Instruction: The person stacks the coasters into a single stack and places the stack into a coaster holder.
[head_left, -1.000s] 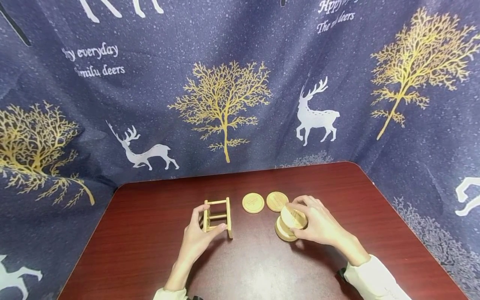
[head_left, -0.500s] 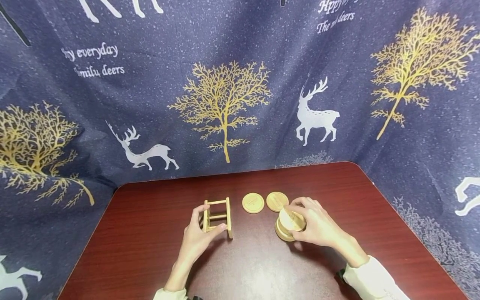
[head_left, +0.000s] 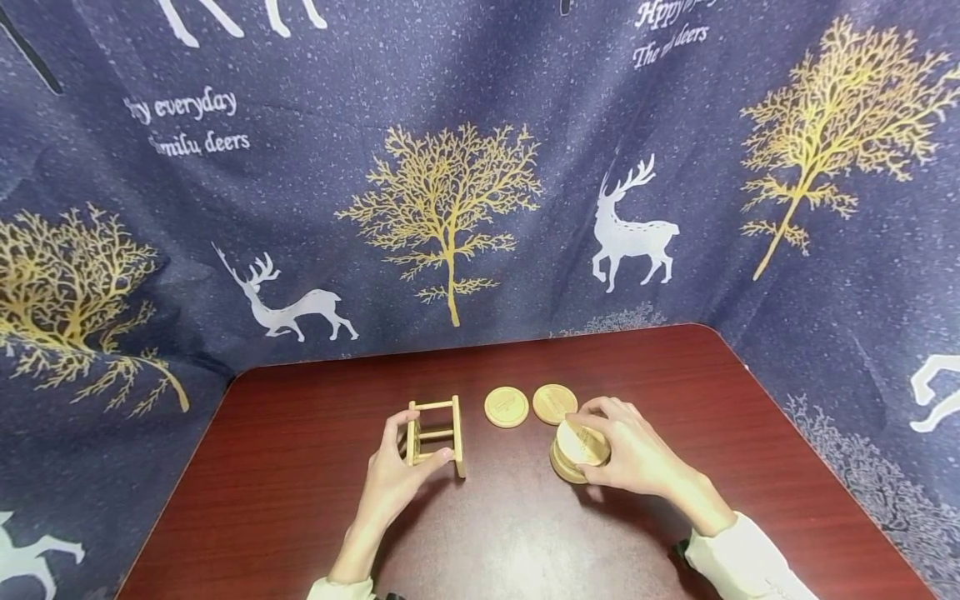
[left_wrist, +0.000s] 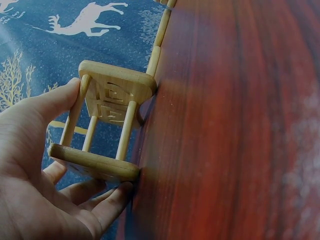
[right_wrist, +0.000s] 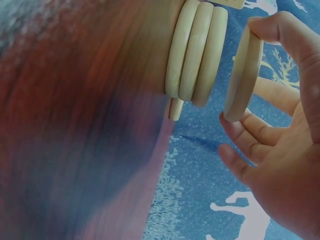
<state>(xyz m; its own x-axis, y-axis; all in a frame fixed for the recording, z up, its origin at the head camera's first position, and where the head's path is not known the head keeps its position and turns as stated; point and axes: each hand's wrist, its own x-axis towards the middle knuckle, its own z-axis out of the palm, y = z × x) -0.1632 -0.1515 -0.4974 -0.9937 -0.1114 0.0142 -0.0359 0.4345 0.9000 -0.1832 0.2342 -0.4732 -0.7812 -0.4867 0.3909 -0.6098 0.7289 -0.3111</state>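
My left hand (head_left: 392,479) grips a small wooden coaster holder (left_wrist: 117,82), two panels joined by thin rods, standing on the table. In the left wrist view the thumb lies along a rod and the other fingers reach under the near panel. A round wooden coaster (right_wrist: 245,75) is pinched at its edges between the thumb and fingers of my right hand (head_left: 637,450). Just below that coaster sits a stack of three more coasters (right_wrist: 197,55), with a visible gap between in the right wrist view. From the head view, the raised coaster covers most of the stack (head_left: 562,471).
Two loose coasters, a left one (head_left: 506,407) and a right one (head_left: 555,402), lie flat behind, between the holder and the stack. The reddish-brown table (head_left: 300,500) has rounded back corners. A dark blue cloth (head_left: 487,83) with deer and trees hangs behind it.
My right hand has shifted slightly left with the coaster, which now sits more squarely over the stack. The left hand and the coaster holder have stayed in place.
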